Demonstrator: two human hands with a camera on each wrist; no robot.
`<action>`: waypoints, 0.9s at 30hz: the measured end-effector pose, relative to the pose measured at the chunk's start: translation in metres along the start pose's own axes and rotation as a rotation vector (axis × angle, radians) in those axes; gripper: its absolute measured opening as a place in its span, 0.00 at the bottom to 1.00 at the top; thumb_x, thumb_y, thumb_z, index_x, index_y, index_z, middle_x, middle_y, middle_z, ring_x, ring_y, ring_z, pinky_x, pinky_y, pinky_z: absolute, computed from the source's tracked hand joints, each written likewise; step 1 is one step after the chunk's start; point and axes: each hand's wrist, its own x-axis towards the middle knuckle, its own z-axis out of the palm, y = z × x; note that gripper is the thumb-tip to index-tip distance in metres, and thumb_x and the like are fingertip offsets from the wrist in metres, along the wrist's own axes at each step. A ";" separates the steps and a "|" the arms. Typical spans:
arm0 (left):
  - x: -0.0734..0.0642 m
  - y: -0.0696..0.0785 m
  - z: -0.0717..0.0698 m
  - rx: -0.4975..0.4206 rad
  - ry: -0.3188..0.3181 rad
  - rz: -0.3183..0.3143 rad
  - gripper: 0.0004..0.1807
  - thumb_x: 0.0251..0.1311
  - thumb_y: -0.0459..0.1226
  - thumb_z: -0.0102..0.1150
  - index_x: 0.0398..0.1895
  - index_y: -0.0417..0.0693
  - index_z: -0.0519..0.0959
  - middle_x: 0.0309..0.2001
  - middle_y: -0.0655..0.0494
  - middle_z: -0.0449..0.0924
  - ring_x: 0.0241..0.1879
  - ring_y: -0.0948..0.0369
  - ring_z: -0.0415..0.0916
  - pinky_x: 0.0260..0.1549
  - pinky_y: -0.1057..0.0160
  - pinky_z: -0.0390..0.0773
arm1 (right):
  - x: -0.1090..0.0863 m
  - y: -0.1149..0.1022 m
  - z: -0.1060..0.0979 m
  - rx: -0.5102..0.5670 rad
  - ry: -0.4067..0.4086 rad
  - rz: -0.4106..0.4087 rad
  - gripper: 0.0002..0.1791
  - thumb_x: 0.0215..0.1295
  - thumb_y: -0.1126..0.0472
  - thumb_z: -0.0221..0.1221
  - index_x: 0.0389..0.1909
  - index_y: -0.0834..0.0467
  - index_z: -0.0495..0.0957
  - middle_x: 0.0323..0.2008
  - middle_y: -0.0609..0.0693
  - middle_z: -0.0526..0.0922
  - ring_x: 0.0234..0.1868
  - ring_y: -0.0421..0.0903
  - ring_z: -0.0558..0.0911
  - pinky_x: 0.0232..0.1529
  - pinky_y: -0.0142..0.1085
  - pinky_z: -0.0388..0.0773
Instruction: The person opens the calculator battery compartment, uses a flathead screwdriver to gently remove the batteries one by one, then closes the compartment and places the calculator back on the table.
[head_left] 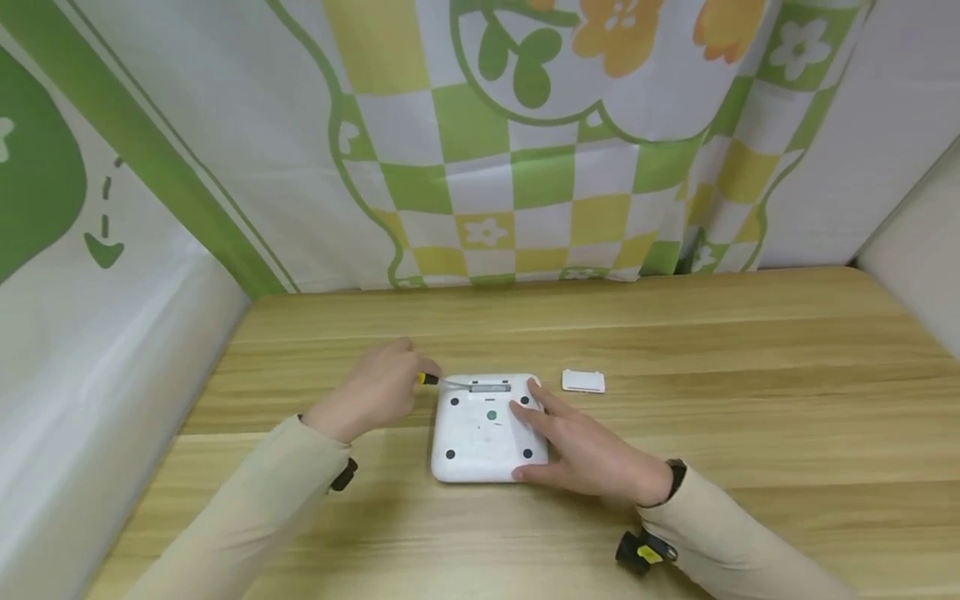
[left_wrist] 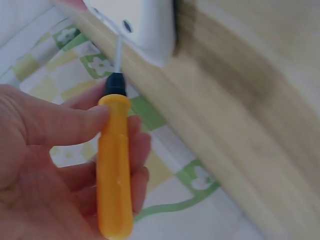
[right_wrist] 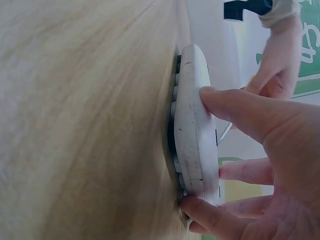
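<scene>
Device (head_left: 480,450) of white plastic lies with its keys downward on the bench (head_left: 750,375), in front of the person. Its upper face shows an open, narrow compartment (head_left: 490,388) near the far edge, four dark round feet and a small green round mark (head_left: 492,415). The left hand (head_left: 378,383) holds a screwdriver (left_wrist: 115,165) with yellow handle and black collar; its fingers are curled around this handle and the thumb presses on it. The thin metal shaft reaches to the left end of the compartment; whether the tip touches inside, I cannot tell. The right hand (head_left: 581,450) grips the device at its right side, the thumb at the near corner and the other fingers spread at the far part. Just beside, to the right, lies a small white cover (head_left: 583,382). Behind the bench hangs a cloth (head_left: 480,183) with green, yellow and white checks.
</scene>
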 end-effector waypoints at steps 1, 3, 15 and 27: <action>-0.002 -0.003 0.003 -0.015 0.020 0.009 0.22 0.51 0.20 0.53 0.47 0.45 0.84 0.37 0.49 0.79 0.35 0.55 0.72 0.37 0.56 0.74 | 0.000 0.000 0.000 0.003 -0.001 0.001 0.42 0.58 0.46 0.65 0.70 0.59 0.62 0.74 0.64 0.47 0.70 0.61 0.61 0.66 0.51 0.64; -0.005 -0.009 0.009 -0.055 0.051 0.016 0.21 0.53 0.21 0.54 0.48 0.46 0.84 0.34 0.50 0.77 0.31 0.58 0.68 0.32 0.60 0.71 | 0.000 -0.001 0.001 0.005 0.000 0.004 0.42 0.58 0.46 0.65 0.70 0.59 0.62 0.74 0.64 0.47 0.70 0.61 0.61 0.66 0.50 0.64; -0.016 -0.020 0.025 -0.212 0.129 -0.011 0.20 0.59 0.24 0.54 0.52 0.50 0.82 0.33 0.52 0.74 0.30 0.60 0.66 0.32 0.63 0.68 | -0.001 -0.002 0.000 -0.009 0.015 -0.003 0.42 0.58 0.46 0.65 0.70 0.60 0.62 0.74 0.66 0.47 0.68 0.63 0.63 0.64 0.51 0.66; -0.019 -0.022 0.035 -0.282 0.155 -0.062 0.20 0.61 0.24 0.53 0.53 0.50 0.82 0.31 0.52 0.72 0.28 0.60 0.64 0.28 0.65 0.67 | -0.002 0.000 0.001 0.001 0.012 -0.002 0.42 0.59 0.46 0.65 0.70 0.60 0.62 0.74 0.65 0.47 0.70 0.62 0.61 0.65 0.51 0.65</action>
